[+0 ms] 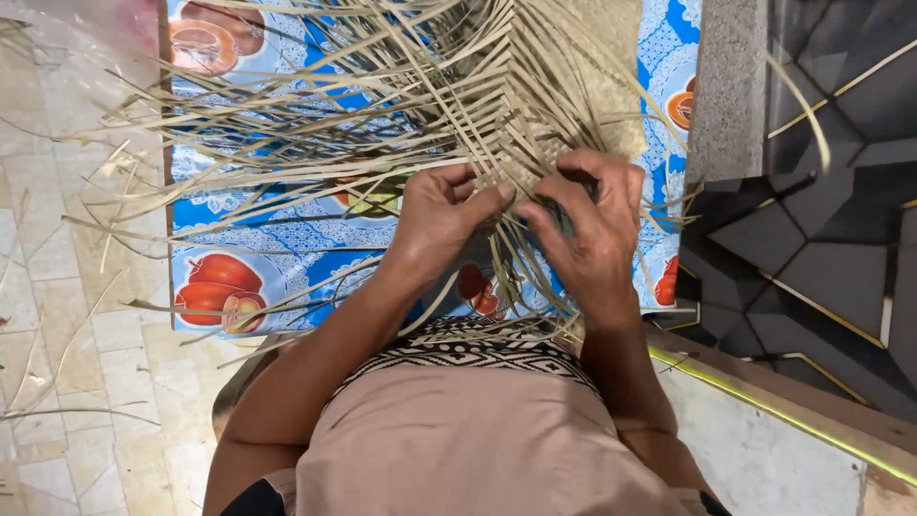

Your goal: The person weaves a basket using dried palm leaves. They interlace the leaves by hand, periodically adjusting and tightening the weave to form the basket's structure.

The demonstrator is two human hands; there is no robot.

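A half-woven mat of pale dried leaf strips (573,67) lies on a blue cloth printed with red fruit (239,248). Loose strip ends (287,124) fan out to the left and toward me. My left hand (441,215) pinches strips at the woven edge, thumb and fingers closed on them. My right hand (592,229) grips neighbouring strips just to the right, fingers curled around them. The two hands nearly touch at the mat's near edge.
Pale floor tiles (67,315) lie to the left, with stray strips on them. A grey stone ledge (731,86) and dark angular tiles (821,220) are on the right. A light step with a yellow-green edge (764,411) runs at lower right. My tan garment fills the bottom.
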